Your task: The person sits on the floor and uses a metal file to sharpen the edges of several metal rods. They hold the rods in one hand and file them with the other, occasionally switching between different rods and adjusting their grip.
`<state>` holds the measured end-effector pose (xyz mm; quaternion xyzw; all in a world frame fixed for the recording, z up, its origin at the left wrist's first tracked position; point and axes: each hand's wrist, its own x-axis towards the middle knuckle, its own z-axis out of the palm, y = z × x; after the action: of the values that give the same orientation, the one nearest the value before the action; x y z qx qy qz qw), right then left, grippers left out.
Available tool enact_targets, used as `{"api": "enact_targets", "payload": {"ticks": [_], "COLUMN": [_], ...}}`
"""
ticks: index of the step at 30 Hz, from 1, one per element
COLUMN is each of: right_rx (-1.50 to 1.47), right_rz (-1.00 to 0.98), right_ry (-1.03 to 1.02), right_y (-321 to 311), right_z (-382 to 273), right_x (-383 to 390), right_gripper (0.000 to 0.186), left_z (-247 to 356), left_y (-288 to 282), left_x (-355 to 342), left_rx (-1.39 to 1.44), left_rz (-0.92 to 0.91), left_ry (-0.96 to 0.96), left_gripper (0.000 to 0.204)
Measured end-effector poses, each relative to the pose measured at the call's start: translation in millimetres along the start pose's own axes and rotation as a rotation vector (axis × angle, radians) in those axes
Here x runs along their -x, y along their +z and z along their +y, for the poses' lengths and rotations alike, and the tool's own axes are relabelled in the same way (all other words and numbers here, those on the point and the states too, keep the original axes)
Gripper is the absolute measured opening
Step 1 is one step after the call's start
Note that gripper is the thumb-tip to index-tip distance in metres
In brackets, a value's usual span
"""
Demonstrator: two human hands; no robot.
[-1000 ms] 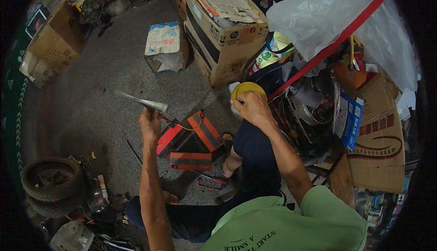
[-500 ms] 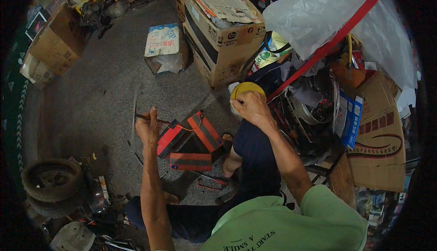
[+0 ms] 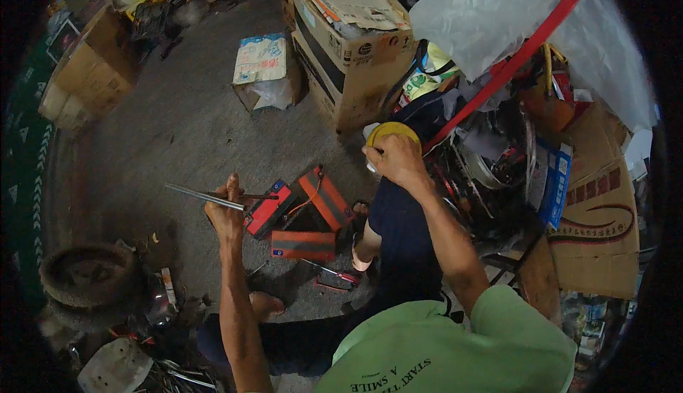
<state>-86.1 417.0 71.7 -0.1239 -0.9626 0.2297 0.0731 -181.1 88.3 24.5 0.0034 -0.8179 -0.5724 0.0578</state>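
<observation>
My left hand [image 3: 226, 211] is closed round a thin silver rod [image 3: 203, 195], which sticks out to the left. A dark stick-like piece [image 3: 260, 196] shows on the right of the same hand, over the red pack. My right hand [image 3: 400, 159] grips the near rim of a round tub with a yellow top [image 3: 393, 131], above my knee; its fingertips are partly hidden. On the ground between my feet lie a red-topped block-like pack [image 3: 268, 210], an orange-and-grey pack [image 3: 327, 198] with an orange wire, and another orange-and-grey pack [image 3: 304, 245].
A red-handled tool [image 3: 347, 278] lies near my foot. Two stacked tyres [image 3: 89, 279] stand at the left. Ahead are a small open carton [image 3: 267, 72] and tall cardboard boxes [image 3: 356, 65]. Clutter, a red strap [image 3: 512, 62] and plastic sheeting [image 3: 491, 23] crowd the right.
My left hand has turned, and the silver rod has swung from upright to nearly level, pointing left. My right hand keeps its hold on the tub. The whole view has shifted slightly.
</observation>
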Motion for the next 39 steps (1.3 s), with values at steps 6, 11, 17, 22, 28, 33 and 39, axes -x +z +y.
{"api": "enact_targets", "payload": {"ticks": [6,11,17,22,28,33,39], "right_rx": [-0.032,-0.572,-0.976,-0.83,-0.673,-0.63,-0.645], "right_rz": [0.025,-0.062,-0.542,-0.17,0.042,-0.047,-0.05], "right_ry": [-0.015,0.169,0.186,0.317,0.246,0.302,0.283], "right_y": [1.2,-4.6,-7.0,19.0,20.7,31.9,47.6], "right_z": [13.2,-12.2,-84.0,-53.4,-35.6,-18.8,-22.5], "right_x": [4.5,36.5,104.6,127.3,113.2,99.2,91.1], "right_gripper": [0.035,0.046,0.04,0.035,0.036,0.037,0.04], "left_z": [14.2,5.2,36.1,46.1,43.5,39.2,24.8], "left_y": [-17.1,-2.5,52.5,80.7,103.9,113.4,113.8], "left_x": [27.7,53.2,102.2,122.7,135.3,131.1,125.0], "left_rx": [0.03,-0.106,-0.604,-0.722,-0.44,-0.38,-0.365], "left_rz": [-0.064,-0.182,-0.543,-0.566,-0.662,-0.699,-0.749], "left_ry": [0.04,0.192,0.658,0.863,0.615,0.475,0.434], "left_gripper": [0.042,0.029,0.023,0.03,0.076,0.076,0.095]}}
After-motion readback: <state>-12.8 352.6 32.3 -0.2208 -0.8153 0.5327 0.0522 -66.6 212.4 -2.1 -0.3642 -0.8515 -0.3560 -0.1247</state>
